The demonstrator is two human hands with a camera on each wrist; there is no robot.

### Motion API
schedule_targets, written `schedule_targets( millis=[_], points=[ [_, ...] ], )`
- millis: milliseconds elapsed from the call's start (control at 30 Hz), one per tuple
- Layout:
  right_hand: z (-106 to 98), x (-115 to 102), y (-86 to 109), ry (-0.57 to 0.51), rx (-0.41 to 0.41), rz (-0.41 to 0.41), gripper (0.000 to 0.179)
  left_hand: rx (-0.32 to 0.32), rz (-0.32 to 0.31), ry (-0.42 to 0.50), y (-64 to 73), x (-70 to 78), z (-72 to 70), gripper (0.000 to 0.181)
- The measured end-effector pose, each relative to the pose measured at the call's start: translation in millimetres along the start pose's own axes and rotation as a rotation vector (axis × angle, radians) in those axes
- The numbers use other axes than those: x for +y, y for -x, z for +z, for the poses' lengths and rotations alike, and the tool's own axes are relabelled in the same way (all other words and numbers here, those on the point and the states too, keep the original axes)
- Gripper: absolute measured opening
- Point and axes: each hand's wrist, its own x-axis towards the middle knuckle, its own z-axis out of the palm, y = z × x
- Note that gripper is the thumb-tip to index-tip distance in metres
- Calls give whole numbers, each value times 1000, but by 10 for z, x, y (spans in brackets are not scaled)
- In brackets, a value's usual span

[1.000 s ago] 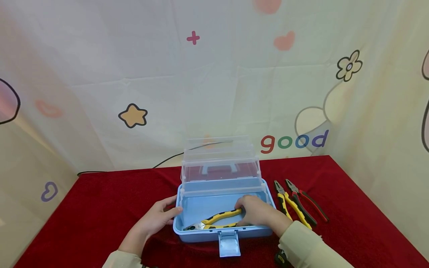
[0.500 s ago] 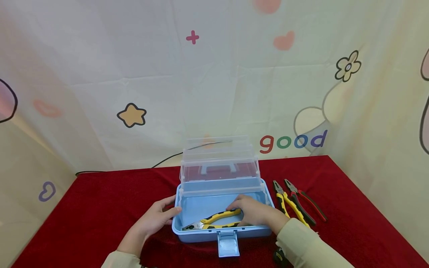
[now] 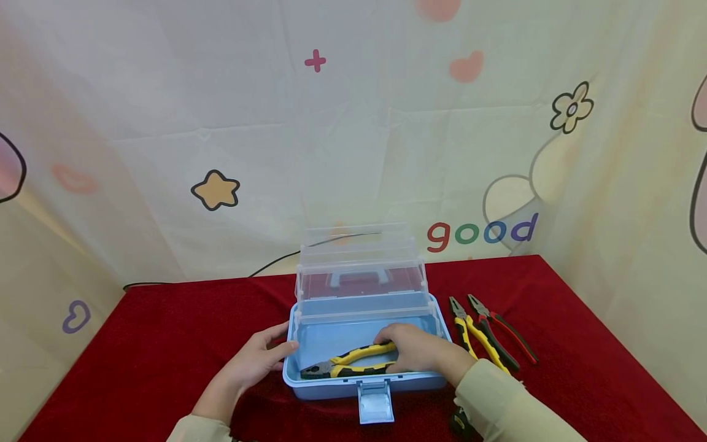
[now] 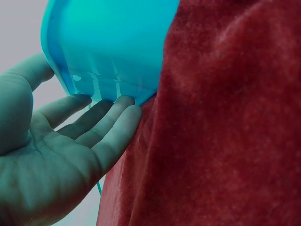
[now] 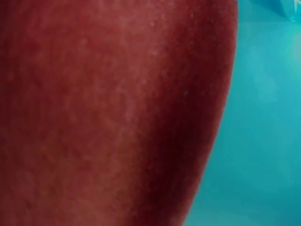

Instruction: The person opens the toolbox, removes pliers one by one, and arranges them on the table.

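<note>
A light blue toolbox (image 3: pixel 309 388) stands on the red cloth with its clear lid raised. Inside, along the front wall, lie yellow-and-black pliers (image 3: pixel 353 362), their metal head pointing left. My right hand (image 3: pixel 417 351) reaches into the box and grips the pliers by the handle ends; its fingertips are partly hidden. At the box's left end, my left hand (image 3: pixel 261 357) holds the side, thumb at the rim and fingers against the outer wall, as the left wrist view shows on the blue wall (image 4: pixel 108 47). The right wrist view shows only blurred skin and blue plastic (image 5: pixel 254 117).
Right of the box lie another pair of yellow-and-black pliers (image 3: pixel 479 334) and red-and-black pliers (image 3: pixel 504 331). A small dark object (image 3: pixel 461 423) sits partly under the right sleeve. A patterned curtain (image 3: pixel 353 153) hangs behind, with a black cable (image 3: pixel 276 264) along it.
The pliers in the box have turned slightly in my right hand, and their head looks darker and shows another side. The left hand stays at the box's left end.
</note>
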Motion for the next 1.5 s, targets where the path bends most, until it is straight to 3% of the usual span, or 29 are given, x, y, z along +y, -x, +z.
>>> schedule_targets(
  millis=[333, 667, 767, 1067, 1500],
  points=[
    [7, 29, -13, -104, 7, 10, 41, 9, -17, 1, 12, 11, -3, 61],
    [24, 42, -33, -149, 24, -57, 29, 19, -30, -8, 31, 9, -22, 61],
    [19, 28, -32, -156, 5, -64, 33, 15, -26, -8, 32, 6, -27, 60],
    [10, -15, -26, -201, -19, 28, 47, 8, -18, -9, 36, 31, -34, 61],
    [-26, 35, 0, -164, -14, -28, 50, -17, 8, 7, -7, -4, -16, 61]
  ],
)
